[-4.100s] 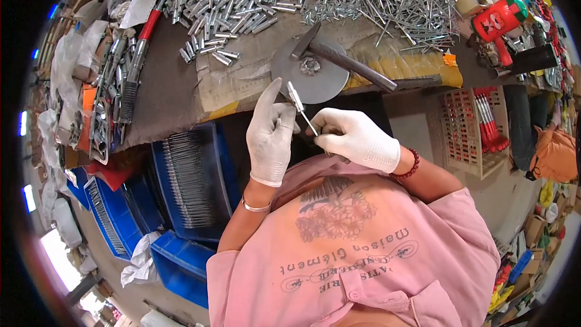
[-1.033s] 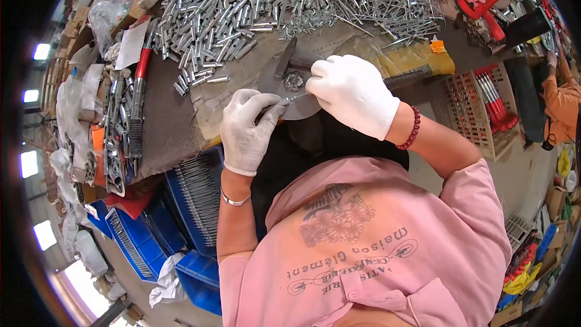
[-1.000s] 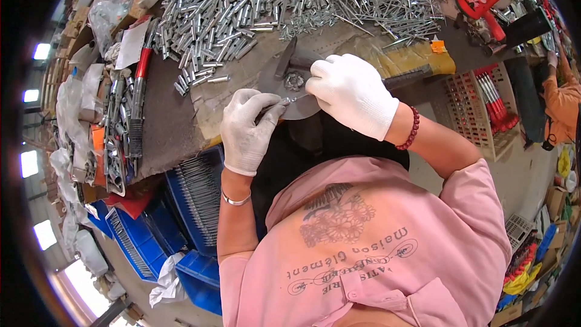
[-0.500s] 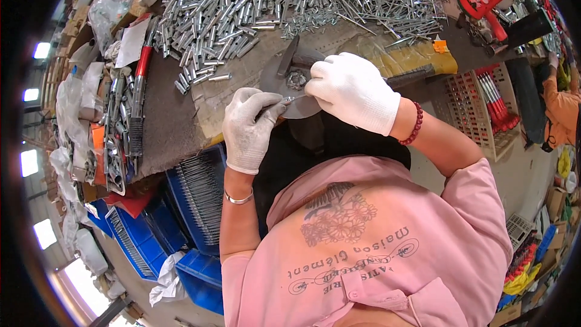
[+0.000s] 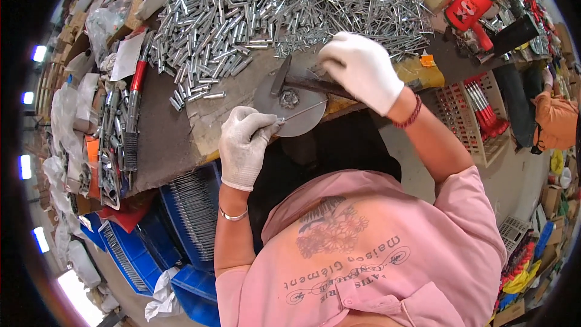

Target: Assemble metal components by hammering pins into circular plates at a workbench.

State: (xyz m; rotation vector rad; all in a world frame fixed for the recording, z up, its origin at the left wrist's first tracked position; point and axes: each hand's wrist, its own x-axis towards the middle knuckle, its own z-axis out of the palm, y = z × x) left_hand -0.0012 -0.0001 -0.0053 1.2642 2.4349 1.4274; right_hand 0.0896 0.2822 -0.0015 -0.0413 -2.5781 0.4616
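A thin metal rod (image 5: 304, 111) is being pinched at its near end between the gloved fingertips of the left hand (image 5: 243, 147), and its far end is being laid across a round steel plate (image 5: 289, 111) at the near edge of the tabletop (image 5: 163, 139); a small crumpled bit of metal (image 5: 289, 97) is lying at the plate's centre. A hammer (image 5: 298, 81) is being gripped by the right hand (image 5: 361, 69), whose fingers are being kept closed around the handle, with the head resting on the plate just beyond the rod. Compared with half a second ago, the right hand is being carried further from the body and to the right, so that it is no longer bunched against the left hand over the plate, and the rod is now being exposed along its length. This is judged to mean that the piece is being positioned for striking rather than fitted by hand. Beyond the plate, a wide heap of bright metal sleeves and pins (image 5: 272, 6) is being kept spread over the tabletop. To the near left, blue bins (image 5: 181, 224) holding rods are standing below the edge.
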